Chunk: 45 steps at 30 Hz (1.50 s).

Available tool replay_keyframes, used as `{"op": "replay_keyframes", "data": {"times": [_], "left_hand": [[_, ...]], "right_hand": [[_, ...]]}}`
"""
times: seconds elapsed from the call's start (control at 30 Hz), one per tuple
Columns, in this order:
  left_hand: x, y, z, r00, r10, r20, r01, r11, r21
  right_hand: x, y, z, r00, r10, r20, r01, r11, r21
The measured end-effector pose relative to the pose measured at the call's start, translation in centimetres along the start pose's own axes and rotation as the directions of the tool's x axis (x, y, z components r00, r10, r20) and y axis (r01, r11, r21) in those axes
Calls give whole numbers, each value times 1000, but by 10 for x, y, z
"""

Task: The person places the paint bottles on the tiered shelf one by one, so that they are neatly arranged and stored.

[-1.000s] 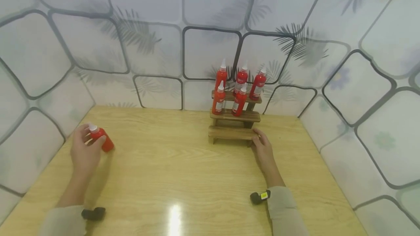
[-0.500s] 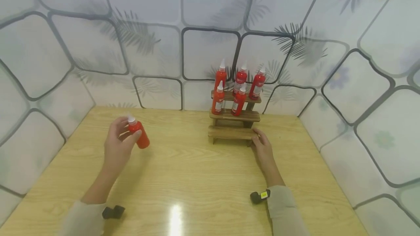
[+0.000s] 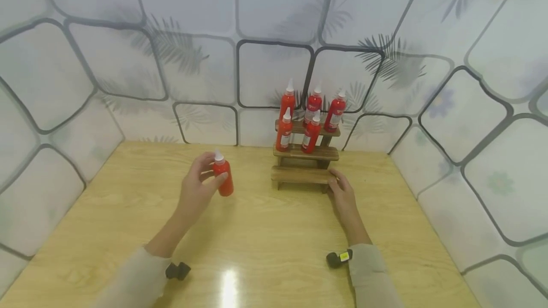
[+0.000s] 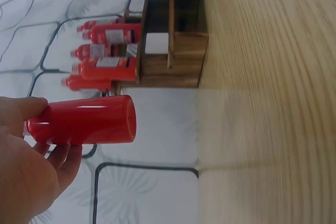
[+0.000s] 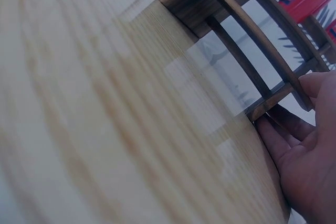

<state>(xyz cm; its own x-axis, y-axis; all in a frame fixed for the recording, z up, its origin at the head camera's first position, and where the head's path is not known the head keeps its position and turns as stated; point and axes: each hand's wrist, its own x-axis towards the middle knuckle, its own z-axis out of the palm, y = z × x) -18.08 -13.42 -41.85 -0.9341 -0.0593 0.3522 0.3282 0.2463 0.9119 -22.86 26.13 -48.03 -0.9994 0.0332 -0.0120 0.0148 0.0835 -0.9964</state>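
Note:
My left hand (image 3: 198,190) grips a red squeeze bottle (image 3: 224,183) with a white pointed cap, thumb on one side and fingers on the other. The left wrist view shows the bottle's base (image 4: 129,119) off the table. To its right stands a three-tier wooden step rack (image 3: 297,175). At the right end of the lowest step, my right hand (image 3: 344,197) holds the rack; in the right wrist view the thumb (image 5: 310,84) lies at the step and fingers are by the leg. Three similar bottles stand on the top step and two on the middle step; the lowest step bears none.
The rack stands on a light wood-grain table (image 3: 257,232) near the back wall (image 3: 205,70), which has a stone-and-leaf pattern. A side wall (image 3: 492,165) closes off the right, another the left. Black wrist cameras (image 3: 177,271) sit by both sleeves.
My left hand has carried the red squeeze bottle from the far left of the table rightward, closer to the rack. The bottle stands more upright. My right hand has stayed on the rack.

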Motion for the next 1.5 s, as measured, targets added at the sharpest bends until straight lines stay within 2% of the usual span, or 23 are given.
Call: {"op": "replay_keyframes", "data": {"times": [0.2,0.37,0.53,0.7,0.87,1.03,1.27,1.5], "left_hand": [[2,3,24,997,67,23,-66,997,-49],[6,11,43,994,96,50,-93,994,-63],[13,16,62,992,96,87,-88,992,-91],[19,18,83,989,94,112,-82,990,-111],[26,23,105,985,111,135,-94,988,-125],[37,32,130,979,108,174,-85,987,-134],[49,44,169,959,132,250,-100,985,-139],[59,53,205,953,143,267,-122,988,-94]], "right_hand": [[-2,1,0,1000,-12,11,12,1000,21],[-4,2,0,1000,-14,20,14,1000,18],[0,4,0,1000,-23,18,23,999,33],[8,20,-2,1000,-19,12,18,996,82],[13,32,-4,999,-32,-7,32,998,51],[14,33,-4,999,-49,-13,50,997,59],[14,32,-5,998,-49,-28,50,997,52],[16,32,-4,999,-24,-20,26,995,97]]}}
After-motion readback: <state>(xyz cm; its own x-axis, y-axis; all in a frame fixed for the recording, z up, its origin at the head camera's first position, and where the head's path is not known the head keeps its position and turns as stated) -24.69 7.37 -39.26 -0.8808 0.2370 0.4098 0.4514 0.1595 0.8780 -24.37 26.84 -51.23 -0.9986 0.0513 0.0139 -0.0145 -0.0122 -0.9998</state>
